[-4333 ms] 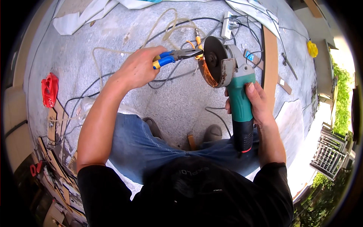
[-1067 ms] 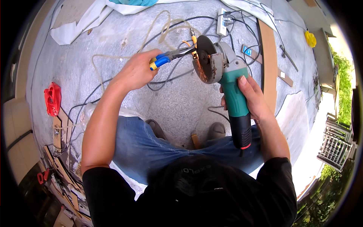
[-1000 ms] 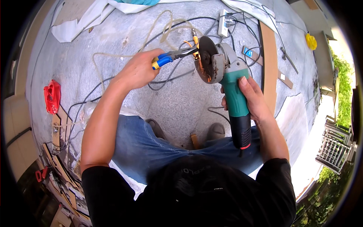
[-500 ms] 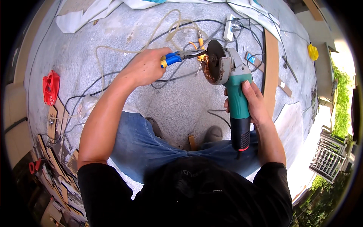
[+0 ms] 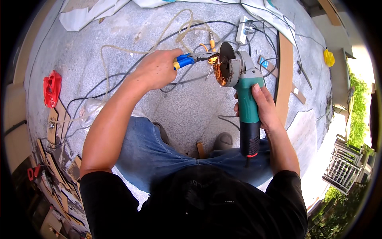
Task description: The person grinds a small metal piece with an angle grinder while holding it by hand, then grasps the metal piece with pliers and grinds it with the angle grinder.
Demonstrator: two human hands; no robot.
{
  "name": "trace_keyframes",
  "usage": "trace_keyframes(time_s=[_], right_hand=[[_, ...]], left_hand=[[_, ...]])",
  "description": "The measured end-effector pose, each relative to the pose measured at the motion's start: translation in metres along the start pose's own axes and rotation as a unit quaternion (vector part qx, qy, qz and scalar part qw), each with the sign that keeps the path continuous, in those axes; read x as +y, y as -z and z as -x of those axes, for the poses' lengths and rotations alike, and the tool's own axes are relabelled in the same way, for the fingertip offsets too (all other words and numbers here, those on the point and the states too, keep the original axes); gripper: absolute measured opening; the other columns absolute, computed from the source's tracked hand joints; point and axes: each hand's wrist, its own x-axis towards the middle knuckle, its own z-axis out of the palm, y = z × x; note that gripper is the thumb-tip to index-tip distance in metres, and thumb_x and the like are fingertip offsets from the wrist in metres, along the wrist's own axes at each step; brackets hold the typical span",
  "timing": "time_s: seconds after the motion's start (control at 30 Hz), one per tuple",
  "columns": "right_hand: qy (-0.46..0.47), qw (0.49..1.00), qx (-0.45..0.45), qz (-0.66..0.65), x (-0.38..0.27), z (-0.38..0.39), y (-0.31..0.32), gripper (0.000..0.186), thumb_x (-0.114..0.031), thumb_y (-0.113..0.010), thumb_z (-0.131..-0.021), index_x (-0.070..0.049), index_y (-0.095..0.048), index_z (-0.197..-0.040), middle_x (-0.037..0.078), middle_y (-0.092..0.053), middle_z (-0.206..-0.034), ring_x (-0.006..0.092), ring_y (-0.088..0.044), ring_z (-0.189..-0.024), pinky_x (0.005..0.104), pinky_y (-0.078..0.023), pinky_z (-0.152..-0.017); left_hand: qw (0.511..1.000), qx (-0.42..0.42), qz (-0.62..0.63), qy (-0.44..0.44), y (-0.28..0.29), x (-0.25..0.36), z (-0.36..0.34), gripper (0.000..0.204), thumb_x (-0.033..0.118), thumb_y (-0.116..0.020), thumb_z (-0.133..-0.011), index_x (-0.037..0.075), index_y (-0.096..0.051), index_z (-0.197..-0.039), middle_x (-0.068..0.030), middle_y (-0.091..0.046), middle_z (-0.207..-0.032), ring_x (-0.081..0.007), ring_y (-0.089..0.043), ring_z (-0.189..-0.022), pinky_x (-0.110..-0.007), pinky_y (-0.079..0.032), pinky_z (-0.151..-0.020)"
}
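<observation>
My left hand (image 5: 157, 71) is closed around the blue and yellow handles of a pair of pliers (image 5: 184, 61). Their jaws point right and meet the edge region of a dark disc (image 5: 227, 59). Whatever the jaws grip is too small to make out. That disc belongs to a green and black angle grinder (image 5: 249, 101), held upright with its head away from me. My right hand (image 5: 264, 105) wraps round its green body, thumb on top. Orange sparks (image 5: 218, 74) stream down from the contact, along the disc's left side.
Dark cables and a clear hose (image 5: 104, 59) wind over the concrete, by a yellow-handled tool (image 5: 212, 43). A white power strip (image 5: 241, 30) and a long plank (image 5: 285, 75) lie right. Leftward are a red bag (image 5: 52, 89) and wood scraps (image 5: 59, 171). My knees flank the grinder's tail.
The pliers have shifted slightly right, and the grinder's body has swung a little to the left. The spark stream looks thicker and brighter. Both grips stay the same.
</observation>
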Motion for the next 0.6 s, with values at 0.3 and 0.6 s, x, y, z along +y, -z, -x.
trace_keyframes(time_s=[0.3,0.6], right_hand=[[0.096,0.995,0.000,-0.025,-0.020,0.012,0.007,0.072,-0.063,-0.050,-0.102,0.001,-0.055,-0.133,0.016,-0.068,-0.108,0.0233,-0.072,-0.080,0.0351,-0.062,-0.067],[0.145,0.978,-0.079,-0.128,-0.029,0.020,0.014,0.089,-0.078,-0.044,-0.096,0.002,-0.053,-0.132,0.018,-0.064,-0.102,0.0238,-0.069,-0.068,0.0358,-0.061,-0.057]], left_hand=[[0.986,0.136,0.038,-0.084,0.002,-0.021,-0.002,0.043,0.000,-0.066,-0.084,0.007,-0.064,-0.126,-0.0215,-0.070,-0.111,-0.0408,-0.069,-0.102,-0.046,-0.054,-0.090],[0.913,0.329,0.055,-0.236,0.012,-0.031,-0.013,0.037,-0.007,-0.069,-0.076,0.005,-0.063,-0.111,-0.0128,-0.062,-0.090,-0.0304,-0.064,-0.076,-0.039,-0.052,-0.069]])
